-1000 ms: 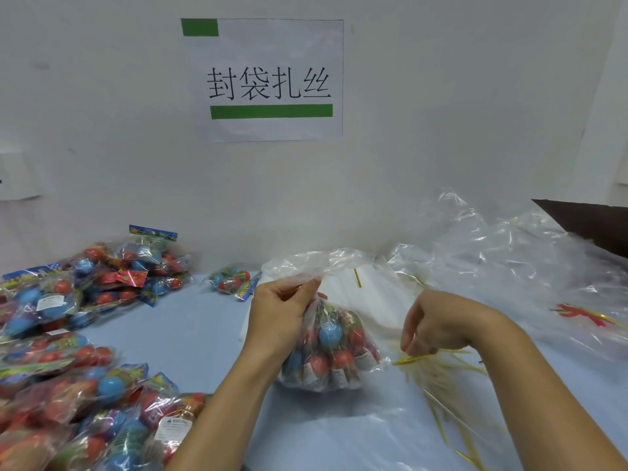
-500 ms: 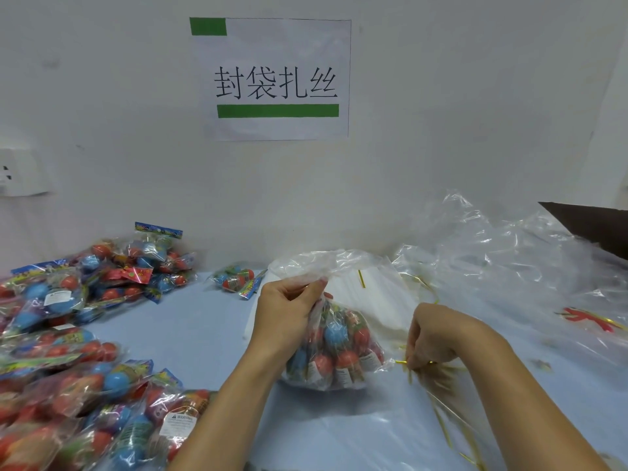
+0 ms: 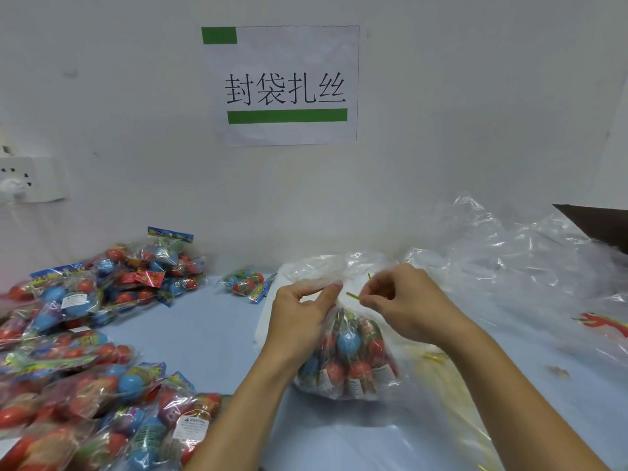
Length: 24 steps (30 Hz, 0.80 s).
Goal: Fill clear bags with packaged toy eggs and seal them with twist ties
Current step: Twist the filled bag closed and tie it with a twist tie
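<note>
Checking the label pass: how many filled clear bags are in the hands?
1: the filled bag at center, neck pinched by left hand, right hand holding a twist tie. Others may hide under loose plastic.

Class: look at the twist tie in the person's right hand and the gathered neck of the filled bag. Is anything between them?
Nothing visible. The right hand pinches the twist tie right beside the bag neck, which the left hand grips. Only a small open gap separates tie and neck.
</note>
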Motion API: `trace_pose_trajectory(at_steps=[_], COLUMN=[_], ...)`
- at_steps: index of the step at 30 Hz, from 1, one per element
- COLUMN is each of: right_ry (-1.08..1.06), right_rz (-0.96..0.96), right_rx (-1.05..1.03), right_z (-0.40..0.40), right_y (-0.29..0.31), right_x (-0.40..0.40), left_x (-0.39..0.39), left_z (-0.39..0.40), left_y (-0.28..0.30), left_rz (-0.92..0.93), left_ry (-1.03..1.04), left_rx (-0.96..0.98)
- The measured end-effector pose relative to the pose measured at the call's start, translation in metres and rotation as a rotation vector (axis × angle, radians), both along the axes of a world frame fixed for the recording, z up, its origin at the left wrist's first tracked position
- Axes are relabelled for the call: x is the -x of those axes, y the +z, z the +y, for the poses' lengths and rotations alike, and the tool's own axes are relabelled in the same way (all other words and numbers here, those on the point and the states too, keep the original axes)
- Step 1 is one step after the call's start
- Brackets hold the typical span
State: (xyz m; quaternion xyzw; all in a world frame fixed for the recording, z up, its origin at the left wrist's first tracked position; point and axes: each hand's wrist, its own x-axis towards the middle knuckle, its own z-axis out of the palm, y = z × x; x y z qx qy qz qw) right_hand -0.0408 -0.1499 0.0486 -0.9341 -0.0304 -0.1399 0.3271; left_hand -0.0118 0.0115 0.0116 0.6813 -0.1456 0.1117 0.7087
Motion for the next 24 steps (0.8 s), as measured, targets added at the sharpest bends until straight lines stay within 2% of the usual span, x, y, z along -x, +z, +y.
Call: trace_pose_trajectory(at_steps=[7, 13, 19, 24], right_ry=[0.129, 0.174, 0.114, 0.127], right_rz=[-0.009, 0.079, 0.083, 0.015], right_rx=[-0.178, -0.311, -0.234, -0.240], right_z=[0.016, 0.009, -0.004, 0.004], right_y=[-0.008, -0.001, 0.003, 0.000], right_x=[-0.005, 0.002, 0.004, 0.001], left_x=[-0.003, -0.003, -0.003, 0.002], left_z=[0.001, 0.002, 0.001, -0.001], left_y=[-0.002, -0.002, -0.002, 0.000], left_rz=[-0.048, -0.059, -0.058, -0.088], left_ry=[-0.001, 0.030, 0.049, -0.071], left_rx=[-0.077, -0.093, -0.054, -0.023])
